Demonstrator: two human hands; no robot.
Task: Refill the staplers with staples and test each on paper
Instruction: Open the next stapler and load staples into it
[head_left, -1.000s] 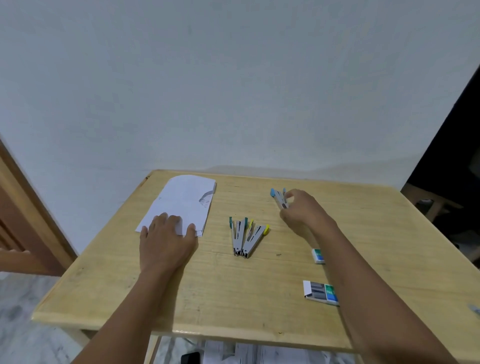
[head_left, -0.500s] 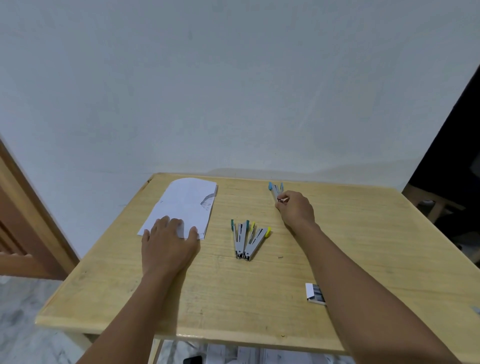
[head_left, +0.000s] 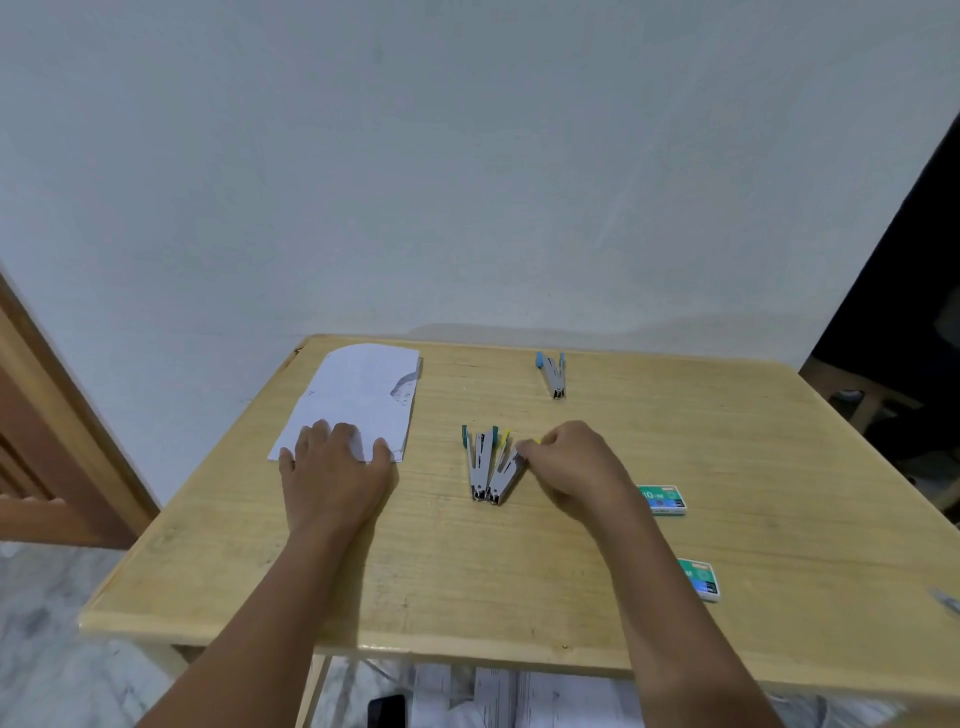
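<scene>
A pale wall stands behind a wooden tabletop (head_left: 519, 571). One green staple box (head_left: 662, 500) says "10"; the other words are too small to read. A second box (head_left: 700, 579) lies nearer. The left grip (head_left: 332, 467) is loose, lying flat on the paper (head_left: 358, 395). The right grip (head_left: 571, 462) curls and pinches the yellow stapler (head_left: 501, 475), which lies mid-tabletop, touching the green stapler (head_left: 478, 462). The blue stapler (head_left: 553, 374) lies farther back.

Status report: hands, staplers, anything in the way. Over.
Left hand flat on paper. Right hand pinching yellow stapler, tight beside green stapler. Blue stapler alone, far side. Staple boxes by right forearm, nothing blocking.
</scene>
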